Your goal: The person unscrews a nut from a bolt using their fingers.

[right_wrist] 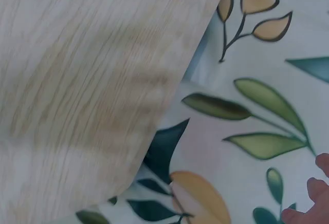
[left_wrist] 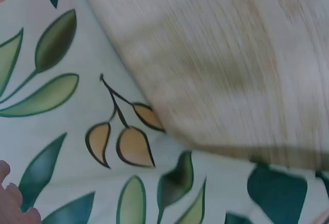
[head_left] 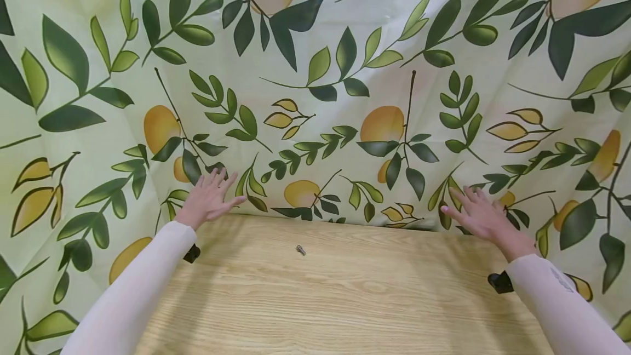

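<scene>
My left hand [head_left: 209, 199] hovers over the far left corner of the wooden table, its fingers spread and holding nothing. On the opposite side, my right hand [head_left: 480, 217] is held out above the far right corner, fingers also spread and without anything in them. Between the two, nearer the left hand, a small metal screw [head_left: 300, 250] lies on the table [head_left: 345, 300]. In the left wrist view only some fingertips [left_wrist: 23, 208] show at the lower left edge. The right wrist view catches a few fingertips [right_wrist: 308, 203] at its lower right.
A leaf-and-fruit patterned cloth [head_left: 315, 70] hangs behind the table and along both sides. Black wrist devices sit under the left sleeve [head_left: 143, 278] and the right sleeve [head_left: 557, 295].
</scene>
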Tool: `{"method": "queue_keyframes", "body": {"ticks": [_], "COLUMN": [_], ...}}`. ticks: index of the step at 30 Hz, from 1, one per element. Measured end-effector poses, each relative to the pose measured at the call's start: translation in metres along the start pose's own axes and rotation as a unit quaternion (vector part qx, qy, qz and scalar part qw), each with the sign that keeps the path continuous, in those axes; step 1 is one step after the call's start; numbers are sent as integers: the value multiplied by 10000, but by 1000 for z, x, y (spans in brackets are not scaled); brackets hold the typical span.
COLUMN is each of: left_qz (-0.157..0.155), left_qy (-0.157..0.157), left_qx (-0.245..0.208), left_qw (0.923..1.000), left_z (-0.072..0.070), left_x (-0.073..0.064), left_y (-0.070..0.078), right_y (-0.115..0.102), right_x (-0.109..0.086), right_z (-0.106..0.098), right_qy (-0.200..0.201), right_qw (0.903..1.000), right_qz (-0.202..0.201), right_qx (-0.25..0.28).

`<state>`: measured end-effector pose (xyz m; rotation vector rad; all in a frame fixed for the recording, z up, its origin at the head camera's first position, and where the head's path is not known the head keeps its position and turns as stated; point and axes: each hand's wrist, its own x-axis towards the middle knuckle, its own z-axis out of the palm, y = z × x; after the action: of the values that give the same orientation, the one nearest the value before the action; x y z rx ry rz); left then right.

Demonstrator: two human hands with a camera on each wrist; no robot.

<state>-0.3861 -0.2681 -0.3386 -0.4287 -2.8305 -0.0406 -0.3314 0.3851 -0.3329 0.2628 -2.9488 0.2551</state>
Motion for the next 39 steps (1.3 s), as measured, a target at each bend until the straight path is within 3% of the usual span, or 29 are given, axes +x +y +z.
{"method": "queue_keyframes", "body": {"ticks": [6,11,20,26,33,39], "left_qz": [-25,153,555,940,1244,1506], "left_qy": [136,169,-42,-339,-690,-820], "left_qx": [-276,-312,-1023,-1083,-1883,-1841], "left_qw": [9995,9993,9932,9891,9718,9678], "left_z": [15,28,51,68,92,101], "left_x": [-1,-4,-9,-7,-2,4], "left_y": [3,14,54,79,110,132], "right_y": [-18,-26,-44,-61,-78,-99], "right_x": [-3,-4,-8,-9,-7,-9], "right_z": [5,17,54,73,93,101], "right_qy": [195,226,38,-47,-294,-549], "right_qw": [9990,9983,9976,9957,9924,9892], "right_qz": [-328,-455,-432,-596,-599,-457], "right_qx": [231,270,534,714,1030,1278]}}
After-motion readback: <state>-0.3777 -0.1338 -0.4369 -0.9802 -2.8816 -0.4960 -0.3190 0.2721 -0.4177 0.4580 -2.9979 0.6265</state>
